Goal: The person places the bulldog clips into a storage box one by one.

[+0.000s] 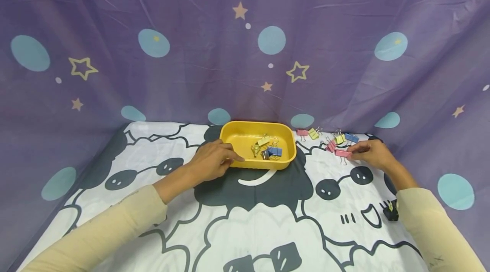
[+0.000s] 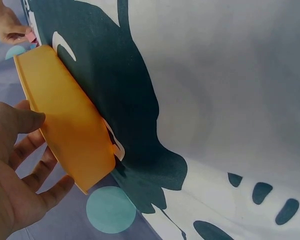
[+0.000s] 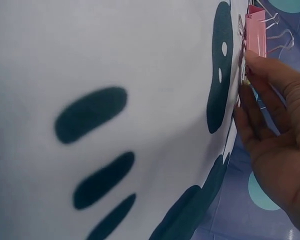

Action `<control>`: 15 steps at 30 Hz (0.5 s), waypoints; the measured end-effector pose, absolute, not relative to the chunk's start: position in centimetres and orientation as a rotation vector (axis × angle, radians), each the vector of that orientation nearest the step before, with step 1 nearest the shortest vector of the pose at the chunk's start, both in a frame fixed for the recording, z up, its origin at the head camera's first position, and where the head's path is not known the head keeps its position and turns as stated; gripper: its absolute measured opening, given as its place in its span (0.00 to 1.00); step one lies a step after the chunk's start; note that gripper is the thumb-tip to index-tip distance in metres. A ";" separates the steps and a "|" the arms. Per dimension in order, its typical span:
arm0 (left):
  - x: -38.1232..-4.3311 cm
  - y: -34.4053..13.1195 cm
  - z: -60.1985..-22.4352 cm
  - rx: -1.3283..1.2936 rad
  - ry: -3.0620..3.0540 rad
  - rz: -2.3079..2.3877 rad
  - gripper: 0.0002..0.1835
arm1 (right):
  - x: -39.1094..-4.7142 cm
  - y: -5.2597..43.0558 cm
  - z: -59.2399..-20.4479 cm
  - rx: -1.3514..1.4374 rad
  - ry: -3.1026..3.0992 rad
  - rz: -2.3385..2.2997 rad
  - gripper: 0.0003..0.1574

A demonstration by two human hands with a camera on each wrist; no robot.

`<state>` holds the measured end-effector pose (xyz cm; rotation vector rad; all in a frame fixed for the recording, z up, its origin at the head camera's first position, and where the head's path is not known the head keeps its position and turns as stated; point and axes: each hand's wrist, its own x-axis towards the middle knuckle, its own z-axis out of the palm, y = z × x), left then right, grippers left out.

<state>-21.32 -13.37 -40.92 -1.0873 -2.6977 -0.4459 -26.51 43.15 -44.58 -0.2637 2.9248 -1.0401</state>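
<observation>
- The left hand [image 1: 212, 160] holds the near-left rim of the yellow rectangular plastic tray [image 1: 233, 162]: thumb against the outer wall, remaining fingers spread along the edge.
- The right hand [image 1: 373, 154] pinches one end of the pink metal binder clip [image 1: 343, 154] between thumb and fingers; the gap is narrow. The clip extends leftward from the fingertips, its silver wire handles protruding. Whether it touches the cloth cannot be told.
- Just beyond the right fingertips lies the blue metal binder clip [image 1: 351, 138]; beside it, slightly left, is the yellow metal binder clip [image 1: 340, 139].
- Immediately left of the pinched clip is a second pink clip [image 1: 331, 146].
- Farther left of the right fingers, near the tray, lie another yellow clip [image 1: 314, 133] and a third pink clip [image 1: 302, 132].
- Inside the tray, right of the left fingertips, are two yellow clips [image 1: 263, 140], one blue clip [image 1: 274, 151] and a dark, shiny clip [image 1: 265, 155].
- Beneath both hands is the white fabric cloth [image 1: 264, 225] with dark cartoon prints.
- Beyond the fingers hangs the purple star-patterned curtain [image 1: 206, 68].
</observation>
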 end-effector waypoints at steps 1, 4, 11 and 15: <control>-21.3 -13.4 -40.9 -1.085 -2.696 -0.448 0.22 | -26.5 43.1 -44.6 -0.257 2.921 -1.051 0.18; -21.3 -13.4 -41.0 -1.080 -2.691 -0.453 0.22 | -26.5 43.0 -44.5 -0.228 2.913 -1.087 0.20; -21.3 -13.4 -41.0 -1.089 -2.696 -0.452 0.22 | -26.3 43.2 -44.7 -0.205 2.874 -1.168 0.22; -21.3 -13.4 -41.0 -1.088 -2.701 -0.448 0.22 | -26.4 43.2 -45.0 -0.210 2.854 -1.230 0.23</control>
